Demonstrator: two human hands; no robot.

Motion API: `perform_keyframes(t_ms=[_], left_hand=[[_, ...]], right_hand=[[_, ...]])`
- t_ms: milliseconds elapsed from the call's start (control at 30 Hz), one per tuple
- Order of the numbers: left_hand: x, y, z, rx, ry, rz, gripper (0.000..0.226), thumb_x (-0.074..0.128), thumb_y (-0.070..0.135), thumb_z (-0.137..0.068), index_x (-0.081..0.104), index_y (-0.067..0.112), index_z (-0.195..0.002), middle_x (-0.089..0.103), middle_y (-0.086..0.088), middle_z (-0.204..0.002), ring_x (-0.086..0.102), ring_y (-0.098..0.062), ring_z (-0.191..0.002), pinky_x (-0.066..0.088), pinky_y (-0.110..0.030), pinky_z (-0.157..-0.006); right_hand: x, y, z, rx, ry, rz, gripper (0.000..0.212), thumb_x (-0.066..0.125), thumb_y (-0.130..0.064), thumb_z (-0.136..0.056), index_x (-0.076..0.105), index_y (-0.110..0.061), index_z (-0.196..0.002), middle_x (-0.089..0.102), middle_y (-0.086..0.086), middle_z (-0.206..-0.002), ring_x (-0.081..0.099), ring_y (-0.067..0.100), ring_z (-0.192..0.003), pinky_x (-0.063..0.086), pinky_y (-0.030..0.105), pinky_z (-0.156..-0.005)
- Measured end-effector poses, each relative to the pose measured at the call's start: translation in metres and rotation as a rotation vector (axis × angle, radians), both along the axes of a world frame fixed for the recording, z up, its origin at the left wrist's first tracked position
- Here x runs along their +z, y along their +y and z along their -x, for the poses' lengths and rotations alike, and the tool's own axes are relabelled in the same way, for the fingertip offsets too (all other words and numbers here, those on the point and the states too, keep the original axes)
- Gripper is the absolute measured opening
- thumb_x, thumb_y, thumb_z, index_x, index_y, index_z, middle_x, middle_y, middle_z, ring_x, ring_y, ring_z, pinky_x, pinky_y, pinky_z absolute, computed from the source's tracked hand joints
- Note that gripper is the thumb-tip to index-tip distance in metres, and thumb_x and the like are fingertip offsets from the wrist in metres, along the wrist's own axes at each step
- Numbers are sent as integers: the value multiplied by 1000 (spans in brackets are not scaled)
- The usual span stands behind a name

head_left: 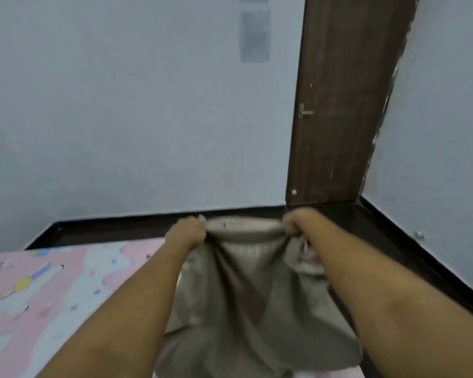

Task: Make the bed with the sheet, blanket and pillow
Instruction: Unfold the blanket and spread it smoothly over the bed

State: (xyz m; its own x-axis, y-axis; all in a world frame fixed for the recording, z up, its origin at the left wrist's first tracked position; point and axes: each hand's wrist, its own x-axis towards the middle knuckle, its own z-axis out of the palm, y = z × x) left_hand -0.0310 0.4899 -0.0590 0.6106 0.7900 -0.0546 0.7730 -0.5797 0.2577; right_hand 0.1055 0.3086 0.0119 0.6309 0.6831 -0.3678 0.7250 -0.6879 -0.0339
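Blanket [241, 290] edge is gripped by left hand [187, 231] and right hand [298, 222] over the sheet [52, 290], far right corner; spreading flat is probably needed next.

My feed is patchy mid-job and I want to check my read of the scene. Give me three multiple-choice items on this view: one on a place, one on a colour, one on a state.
1. Where does the pink patterned sheet lie relative to the grey blanket?
A. to its left
B. to its right
C. on top of it

2. What colour is the door?
A. white
B. dark brown
C. green

3. How is the blanket held?
A. both hands grip its upper edge
B. one hand only grips it
C. no hand touches it

Answers:
1 A, the sheet shows left of the hanging blanket.
2 B, the door panel by the corner is dark brown.
3 A, the left hand and right hand each bunch the edge in curled fingers.
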Motion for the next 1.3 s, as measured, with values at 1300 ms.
perform_keyframes(t_ms=[1300], left_hand=[[-165,-152,289,-256,375,-77,27,54,21,-89,56,23,-117,60,-3,-121,57,-25,-111,47,-32,-84]], right_hand=[[-223,-238,185,-2,-255,-64,33,44,7,-86,48,-23,-98,52,1,-106,47,24,-116,48,36,-85]])
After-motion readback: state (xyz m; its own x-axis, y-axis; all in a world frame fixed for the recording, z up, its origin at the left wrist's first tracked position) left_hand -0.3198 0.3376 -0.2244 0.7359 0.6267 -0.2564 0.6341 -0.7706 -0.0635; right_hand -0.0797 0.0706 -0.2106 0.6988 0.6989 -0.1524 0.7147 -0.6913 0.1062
